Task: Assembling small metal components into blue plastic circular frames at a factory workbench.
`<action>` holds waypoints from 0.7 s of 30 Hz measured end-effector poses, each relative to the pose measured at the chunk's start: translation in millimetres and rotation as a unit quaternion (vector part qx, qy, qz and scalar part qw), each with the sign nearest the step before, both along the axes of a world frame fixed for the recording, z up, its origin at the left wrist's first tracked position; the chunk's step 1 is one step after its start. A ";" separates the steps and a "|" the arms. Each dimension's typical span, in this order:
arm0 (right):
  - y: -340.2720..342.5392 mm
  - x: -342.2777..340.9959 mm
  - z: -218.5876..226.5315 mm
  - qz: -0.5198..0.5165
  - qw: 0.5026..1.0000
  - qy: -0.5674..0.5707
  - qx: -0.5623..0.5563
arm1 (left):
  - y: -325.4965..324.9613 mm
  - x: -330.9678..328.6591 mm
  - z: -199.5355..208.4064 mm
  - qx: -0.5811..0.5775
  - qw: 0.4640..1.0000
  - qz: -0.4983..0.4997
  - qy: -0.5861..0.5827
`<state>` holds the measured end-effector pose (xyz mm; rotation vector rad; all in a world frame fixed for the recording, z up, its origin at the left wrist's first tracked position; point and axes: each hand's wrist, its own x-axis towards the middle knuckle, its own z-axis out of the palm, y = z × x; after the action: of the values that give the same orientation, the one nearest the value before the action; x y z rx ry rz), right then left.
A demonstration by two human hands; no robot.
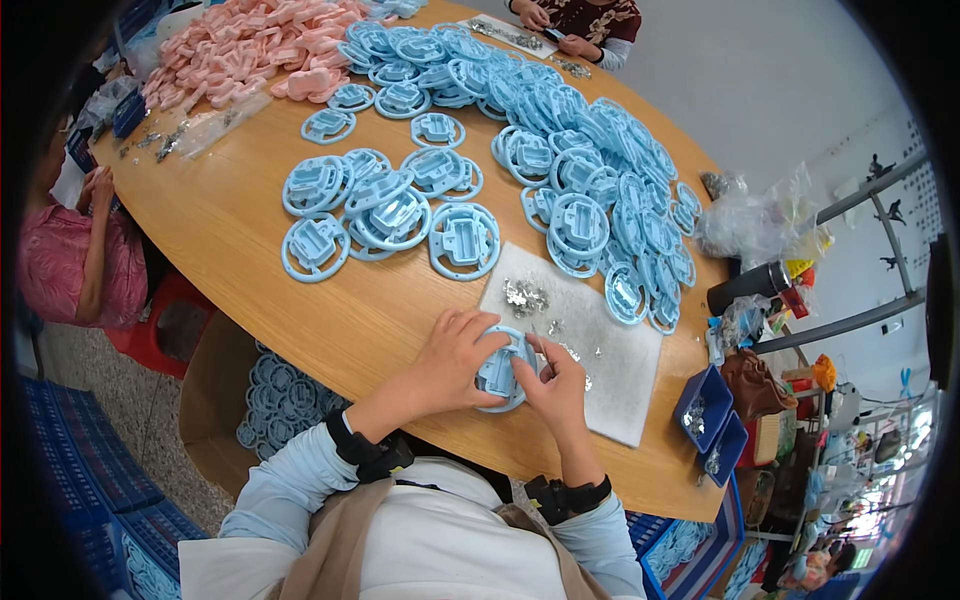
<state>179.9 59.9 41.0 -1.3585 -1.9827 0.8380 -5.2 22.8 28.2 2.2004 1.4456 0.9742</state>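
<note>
Around the surface, a room with a pale wall [720,60], a speckled floor [135,375] and, past the right edge, a metal frame [865,190] before crowded goods. At the left edge, a person in pink [80,265]; beyond the far edge, a second person in a dark patterned top [600,18].

Across the middle, the wood-toned surface [250,220], curved at its rim. Along the far and right edges, a deep blue heap [610,125], loosely stacked and likely to slide outward if nudged. Toward the far left corner, a pink heap [260,45]. Below the near left edge, a cardboard box [200,400] of similar blue parts. Along the near edge, a white mat [630,390]; close to the right edge, blue bins [705,405], liable to tip if struck by a swung forearm.

At the near edge, beside the mat's left side, a blue ring [497,375]. Left hand [450,358] closed around its left rim; right hand [557,388] curled in at the right, thumb on its face. Impossible to tell whether anything small is pinched there. Might twist under uneven thumb pressure, or drop lapward with both grips loosened.

On the mat, metal pieces [525,297], easily scattered if brushed by a sleeve.
</note>
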 end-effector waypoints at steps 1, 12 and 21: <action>2.6 -0.1 4.2 -0.009 0.997 0.032 -0.068 | -0.9 -0.2 4.9 -0.012 1.000 -0.006 -0.006; -8.5 -19.6 28.2 0.014 0.983 0.134 -0.125 | -22.0 -9.2 7.8 -0.398 0.688 -0.023 -0.607; -23.0 -52.7 20.5 0.194 0.980 0.039 -0.005 | -57.2 -33.6 9.0 -0.387 0.666 0.077 -0.633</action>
<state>127.2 36.8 61.5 -0.9381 -2.2166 1.0582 -38.8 -34.4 37.2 0.4330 0.9442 1.1850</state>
